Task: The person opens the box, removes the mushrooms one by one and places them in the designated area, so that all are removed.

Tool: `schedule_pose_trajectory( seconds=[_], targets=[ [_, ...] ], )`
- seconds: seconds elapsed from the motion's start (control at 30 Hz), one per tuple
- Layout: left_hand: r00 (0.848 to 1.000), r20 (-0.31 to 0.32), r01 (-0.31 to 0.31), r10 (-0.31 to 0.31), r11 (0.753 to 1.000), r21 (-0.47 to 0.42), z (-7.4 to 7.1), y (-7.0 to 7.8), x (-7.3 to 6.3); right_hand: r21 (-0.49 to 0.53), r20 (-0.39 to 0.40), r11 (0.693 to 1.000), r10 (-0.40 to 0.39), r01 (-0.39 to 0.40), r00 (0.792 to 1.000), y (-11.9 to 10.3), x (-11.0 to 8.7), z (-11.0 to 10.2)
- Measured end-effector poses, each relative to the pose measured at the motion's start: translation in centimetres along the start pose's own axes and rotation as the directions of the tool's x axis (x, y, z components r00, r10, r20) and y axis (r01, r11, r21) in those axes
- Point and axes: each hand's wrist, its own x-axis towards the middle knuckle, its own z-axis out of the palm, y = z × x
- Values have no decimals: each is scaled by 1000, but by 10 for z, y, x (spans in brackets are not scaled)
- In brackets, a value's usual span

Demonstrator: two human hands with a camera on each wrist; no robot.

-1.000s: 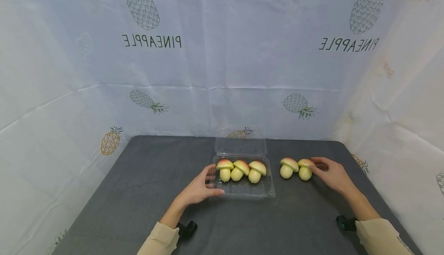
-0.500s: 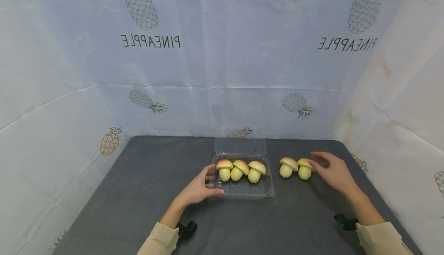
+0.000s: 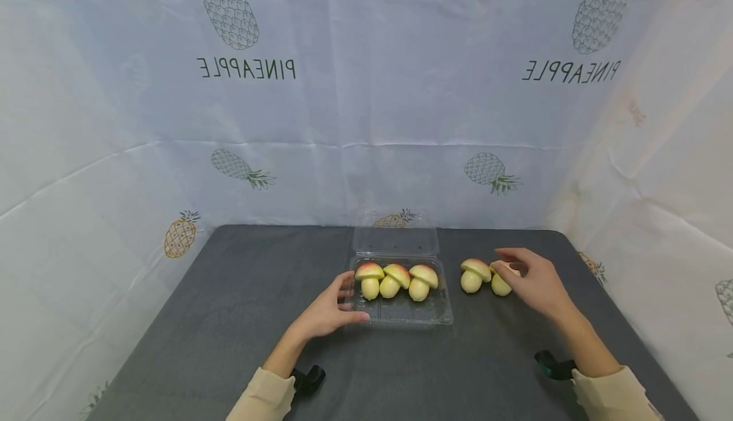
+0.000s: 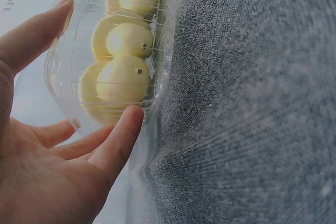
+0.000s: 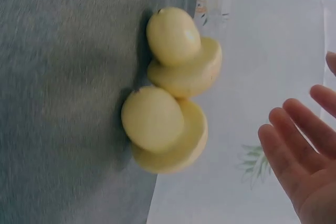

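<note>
My left hand (image 3: 328, 311) is spread wide at the near left corner of a clear plastic box (image 3: 395, 314), the thumb along its front side and the fingers by its left end; in my left wrist view one fingertip meets the ridged wall. The box sits about midway between the left and right edges of the dark bench (image 3: 258, 319), toward the back edge. Its lid (image 3: 396, 241) is tipped open and rises at that back edge; I cannot tell whether it touches the pineapple-printed cloth (image 3: 366, 109) behind.

Three mushroom-shaped pieces lie side by side in the back part of the box: the left piece (image 3: 369, 282), the middle piece (image 3: 392, 286) and the right piece (image 3: 420, 285). Their yellow caps, flushed with red, face the bench's back edge, and their pale stems point toward me. The middle one lies aslant.

Two more rest directly on the bench, between the box and the right edge, toward the back right corner. The inner loose piece (image 3: 472, 280) lies just beside the outer loose piece (image 3: 501, 287), and in my right wrist view their caps seem to touch.

My right hand (image 3: 535, 284) is above the outer one and partly hides its cap. Thumb and fingers stand well apart with nothing between them, and in my right wrist view the fingertips are clear of both pieces.
</note>
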Motion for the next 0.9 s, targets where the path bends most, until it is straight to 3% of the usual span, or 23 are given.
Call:
schedule_pose_trajectory(
  seconds=[0.3,0.67,0.9],
  targets=[
    [1000,-1,-6,6,1000,1,0,2,0,30,49,999,35,-36,998,-10,3,18],
    [1000,4,-9,9,1000,4,0,2,0,73,60,997,-36,31,998,-18,9,42],
    [1000,6,-10,10,1000,7,-1,2,-1,103,107,994,-31,20,994,-25,14,54]
  ],
)
